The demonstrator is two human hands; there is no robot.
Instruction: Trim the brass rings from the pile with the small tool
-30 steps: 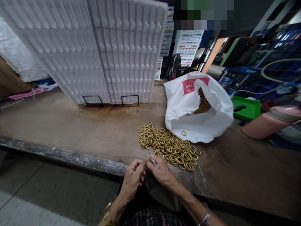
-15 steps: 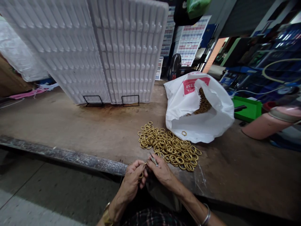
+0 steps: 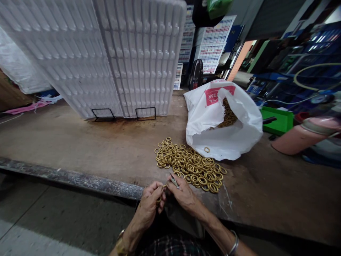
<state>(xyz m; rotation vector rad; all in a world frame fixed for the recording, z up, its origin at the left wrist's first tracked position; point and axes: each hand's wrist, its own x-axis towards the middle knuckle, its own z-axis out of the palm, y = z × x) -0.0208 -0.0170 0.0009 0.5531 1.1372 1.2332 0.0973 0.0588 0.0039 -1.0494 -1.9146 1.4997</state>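
My left hand [image 3: 148, 202] is at the table's front edge, its thumb and fingers closed on a gold-coloured ring [image 3: 164, 186]. Lower in the same fingers hangs another ring [image 3: 159, 200]. My right hand [image 3: 184, 195] meets the left at the fingertips. It grips a small metal tool with a dark pointed tip [image 3: 174, 180], which sticks up past the thumb; its lower part is hidden. Just beyond both hands lies a loose pile of gold-coloured rings [image 3: 190, 167]. Behind the pile, a torn white bag [image 3: 197, 115] lies open with more rings inside.
Ribbed white plastic trays [image 3: 141, 60] stand upright at the back left, by black wire stands [image 3: 145, 113]. On the right are a green tray [image 3: 279, 119] and a pink bottle [image 3: 294, 138]. White crates [image 3: 210, 48] are stacked behind the brown table [image 3: 106, 149].
The view has shifted slightly, so the table things appear a little further left. Both hands keep nearly the same pose and hold the same things.
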